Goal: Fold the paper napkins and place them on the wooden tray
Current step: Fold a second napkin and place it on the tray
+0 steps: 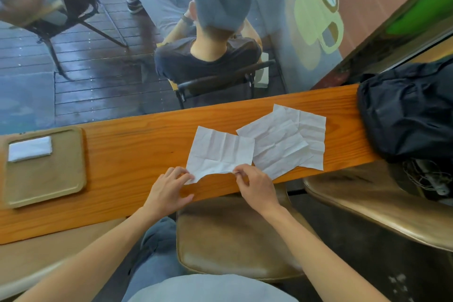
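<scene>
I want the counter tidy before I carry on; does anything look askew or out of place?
The unfolded napkins beside the dark bag lie crooked and overlapping. The folded napkin sits slightly tilted in the wooden tray corner. Nothing looks spilled or torn.

Both bare forearms are reaching forward from the bottom of the view, converging toward the middle. Left hand [169, 187] is lying palm down, fingers [182, 174] bent and pinching a thin white edge between fingertips and thumb. Right hand [255, 186] is angling inward, wrist slightly raised, thumb and forefinger pinching the same edge just beside the left. The hands are near, not touching.
</scene>
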